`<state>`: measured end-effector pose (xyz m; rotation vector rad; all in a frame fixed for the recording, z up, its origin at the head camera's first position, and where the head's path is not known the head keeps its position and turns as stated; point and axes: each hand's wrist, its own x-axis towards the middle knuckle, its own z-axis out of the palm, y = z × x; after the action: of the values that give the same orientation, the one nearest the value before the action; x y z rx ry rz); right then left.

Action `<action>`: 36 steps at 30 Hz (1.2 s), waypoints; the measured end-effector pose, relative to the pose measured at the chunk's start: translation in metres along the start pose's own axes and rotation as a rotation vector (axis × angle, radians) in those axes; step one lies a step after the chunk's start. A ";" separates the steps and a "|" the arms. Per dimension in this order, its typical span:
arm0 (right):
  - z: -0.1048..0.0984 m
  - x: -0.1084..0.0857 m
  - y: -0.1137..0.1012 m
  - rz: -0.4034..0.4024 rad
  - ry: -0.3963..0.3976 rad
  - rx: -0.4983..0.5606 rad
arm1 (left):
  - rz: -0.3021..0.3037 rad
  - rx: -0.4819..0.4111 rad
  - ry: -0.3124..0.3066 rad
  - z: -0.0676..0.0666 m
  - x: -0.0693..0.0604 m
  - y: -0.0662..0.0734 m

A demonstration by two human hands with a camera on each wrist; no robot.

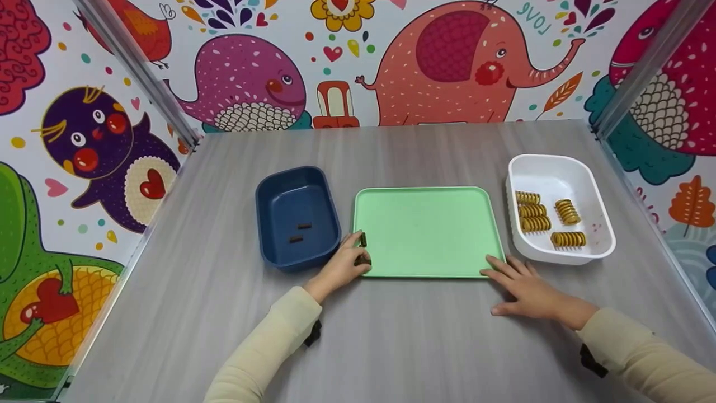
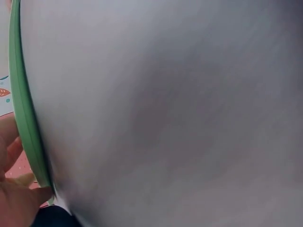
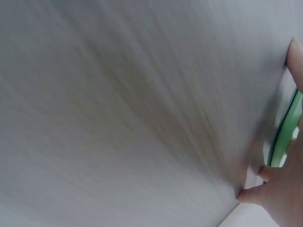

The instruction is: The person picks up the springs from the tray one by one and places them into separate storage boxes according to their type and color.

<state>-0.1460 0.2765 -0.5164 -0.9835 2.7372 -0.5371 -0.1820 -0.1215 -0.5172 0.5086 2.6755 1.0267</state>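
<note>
In the head view, my left hand (image 1: 342,264) is at the left edge of a light green tray (image 1: 428,232), its fingers bent over the rim. A small dark brown piece (image 1: 362,240) shows at the fingertips, and another dark piece (image 1: 362,260) sits between thumb and fingers, partly hidden. In the left wrist view the thumb touches the edge of the tray (image 2: 24,104); what the fingers hold is out of sight there. My right hand (image 1: 528,291) lies spread at the tray's front right corner, fingertips touching the rim, thumb on the table.
Left of the tray stands a blue bin (image 1: 279,207) with two small dark brown pieces (image 1: 304,226) in it. A white bin (image 1: 551,168) on the right holds several yellow coil springs (image 1: 568,239). Cartoon-printed panels (image 1: 447,67) and metal posts (image 1: 140,73) border the grey table (image 1: 425,341).
</note>
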 end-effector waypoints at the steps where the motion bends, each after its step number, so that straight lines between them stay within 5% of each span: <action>1: 0.000 0.000 0.000 0.000 0.001 -0.002 | 0.002 0.001 0.000 0.000 0.000 0.000; 23: 0.000 0.000 0.000 0.003 0.006 0.001 | 0.079 0.017 0.048 -0.001 0.004 0.010; 36: 0.001 0.000 0.000 0.006 -0.001 0.003 | 0.246 0.055 0.153 -0.013 0.005 0.030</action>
<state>-0.1459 0.2763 -0.5173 -0.9741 2.7370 -0.5387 -0.1834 -0.1063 -0.4880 0.8181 2.8344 1.0979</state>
